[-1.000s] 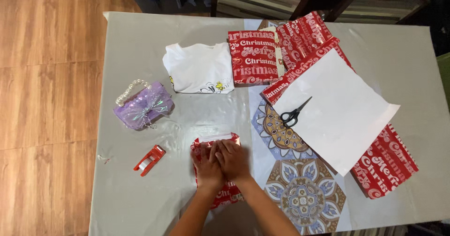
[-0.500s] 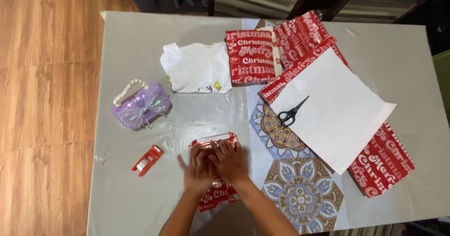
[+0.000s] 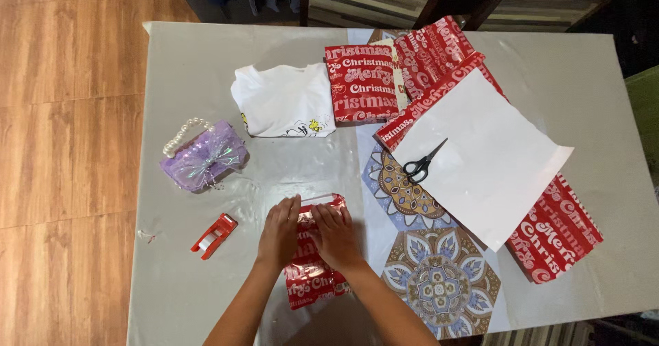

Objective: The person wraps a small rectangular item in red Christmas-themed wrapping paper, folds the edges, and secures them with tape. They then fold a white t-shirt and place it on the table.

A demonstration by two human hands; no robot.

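Parcel [image 3: 317,277]: small, in shiny red gift wrap with white print, lies at the near edge of the table [image 3: 199,64], near the middle of that edge. Its far end shows a clear, glossy strip.

Left hand [image 3: 280,233]: flat on the parcel's far left part, palm down, fingers together and extended. Pressing, not clasping.

Right hand [image 3: 334,236]: flat on the parcel just beside the left hand, the two nearly touching. Fingers extended toward the far end. Nothing held in either hand; both lie open on the wrap.

Left of the hands: red tape dispenser [image 3: 213,236], apart from the parcel. Farther left and away: purple bag [image 3: 204,157] with a bow and a bead handle.

Beyond the hands: folded white shirt [image 3: 285,101] with a small print at its near hem. Just to its right, a flat red wrapped packet [image 3: 362,83].

Right of the parcel: a patterned mat [image 3: 439,281] with hexagon motifs in blue and brown. Over its far part lies a white sheet [image 3: 491,154], plain side up, with black scissors [image 3: 422,164] on its left corner. Red printed wrap [image 3: 552,236] shows under the sheet, near right and far left.

Table cover is grey. Wood floor [image 3: 68,147] to the left.
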